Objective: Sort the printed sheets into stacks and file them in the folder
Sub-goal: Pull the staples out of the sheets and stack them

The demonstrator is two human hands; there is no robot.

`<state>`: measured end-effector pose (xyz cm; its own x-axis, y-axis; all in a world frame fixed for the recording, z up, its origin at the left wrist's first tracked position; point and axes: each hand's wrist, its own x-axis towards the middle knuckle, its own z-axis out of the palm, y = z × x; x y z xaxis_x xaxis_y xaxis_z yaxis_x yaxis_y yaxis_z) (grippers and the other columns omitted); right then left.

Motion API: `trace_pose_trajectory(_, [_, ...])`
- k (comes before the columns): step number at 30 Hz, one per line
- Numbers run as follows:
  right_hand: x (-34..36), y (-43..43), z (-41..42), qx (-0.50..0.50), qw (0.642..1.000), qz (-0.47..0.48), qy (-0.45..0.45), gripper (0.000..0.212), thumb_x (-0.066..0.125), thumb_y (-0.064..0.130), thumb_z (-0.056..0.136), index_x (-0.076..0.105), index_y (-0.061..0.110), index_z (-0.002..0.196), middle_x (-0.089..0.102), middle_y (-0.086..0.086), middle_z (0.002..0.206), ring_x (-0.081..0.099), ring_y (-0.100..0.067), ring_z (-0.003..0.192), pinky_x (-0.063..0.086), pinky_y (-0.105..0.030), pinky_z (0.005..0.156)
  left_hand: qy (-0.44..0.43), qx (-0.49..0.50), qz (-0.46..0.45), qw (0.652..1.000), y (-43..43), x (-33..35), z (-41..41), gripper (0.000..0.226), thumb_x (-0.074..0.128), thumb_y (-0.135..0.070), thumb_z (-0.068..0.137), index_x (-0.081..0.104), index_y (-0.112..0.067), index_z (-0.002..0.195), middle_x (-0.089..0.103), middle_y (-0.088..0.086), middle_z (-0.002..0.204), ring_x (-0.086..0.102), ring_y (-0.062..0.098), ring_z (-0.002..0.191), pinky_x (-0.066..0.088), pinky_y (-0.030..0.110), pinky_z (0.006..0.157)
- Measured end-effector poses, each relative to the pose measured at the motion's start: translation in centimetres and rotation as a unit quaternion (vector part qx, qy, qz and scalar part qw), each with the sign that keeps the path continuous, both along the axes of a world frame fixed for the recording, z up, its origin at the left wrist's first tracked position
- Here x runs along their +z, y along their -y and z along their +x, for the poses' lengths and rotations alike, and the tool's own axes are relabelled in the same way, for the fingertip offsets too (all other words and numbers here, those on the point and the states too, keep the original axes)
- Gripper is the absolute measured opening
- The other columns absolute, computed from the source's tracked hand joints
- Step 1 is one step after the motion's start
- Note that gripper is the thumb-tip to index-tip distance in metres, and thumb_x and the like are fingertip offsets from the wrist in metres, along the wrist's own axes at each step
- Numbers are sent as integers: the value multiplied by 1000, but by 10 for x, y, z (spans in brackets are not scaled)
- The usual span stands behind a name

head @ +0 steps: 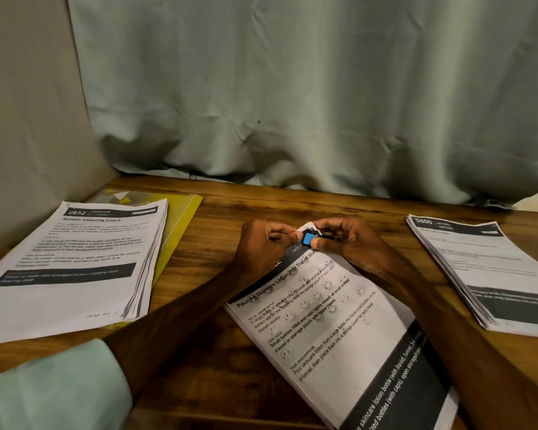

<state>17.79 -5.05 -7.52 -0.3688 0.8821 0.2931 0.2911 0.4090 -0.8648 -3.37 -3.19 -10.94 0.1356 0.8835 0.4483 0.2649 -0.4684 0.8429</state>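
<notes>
three stacks of printed sheets lie on the wooden table (199,367); the middle stack (339,330) lies flat and skewed, its long axis running from the far corner between the hands down toward the near right, its dark header band facing far left, so the lines of print climb to the right; a blue clip (307,238) sits on that far corner, its dark handles pointing right; the left hand (261,243) has curled fingers (280,234) pinching the stack's corner just left of the clip; the right hand (348,243) has curled fingers (319,242) pinching the clip, thumb under its blue body; both hands touch at the corner, and both forearms cross the stack's edges; the left stack (75,262), headed 2652, lies well apart at the left on top of a yellow folder (180,225), whose far and right edges show from under it; the right stack (485,268), headed 3800, lies well apart at the right edge; a pale green sleeve (53,389) shows near left; a grey-green curtain (292,88) hangs behind the table.
</notes>
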Motion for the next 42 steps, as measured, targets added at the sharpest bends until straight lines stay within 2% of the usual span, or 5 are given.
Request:
trace_pose_trajectory(3, [0,0,0,7,1000,-2,1,32,71,2,89,71,12,119,76,-3,113,73,-23,105,60,-36,90,-2,0,-1,1000,1,0,0,14,77,-14,89,79,-7,101,79,0,85,73,6,66,53,18,58])
trace_pose_trajectory(18, [0,3,-3,-7,1000,14,11,31,70,1,90,71,11,120,77,-1,111,73,-21,103,61,-36,89,2,-4,9,1000,1,1,0,10,78,-15,89,80,-10,98,78,-2,81,71,6,62,53,19,55])
trace_pose_trajectory(29, [-4,4,-3,-41,999,13,30,32,70,4,91,70,10,122,76,1,114,72,-17,106,59,-39,94,-22,-12,33,999,-2,-2,-1,11,76,-19,91,81,-11,97,78,-2,79,72,17,64,59,32,58])
trace_pose_trajectory(34, [-5,4,-5,-56,997,22,46,32,70,4,92,70,11,123,76,3,113,71,-14,105,58,-35,93,-121,4,15,993,-5,-6,-2,43,62,-41,99,73,-13,70,68,6,61,63,32,56,51,51,52])
trace_pose_trajectory(42, [-10,-1,-5,-76,997,-3,16,32,71,7,91,69,14,122,77,3,111,73,-15,101,61,-33,87,-183,-21,19,983,0,2,-2,26,56,-26,104,78,-13,104,76,-4,85,68,3,68,46,18,57])
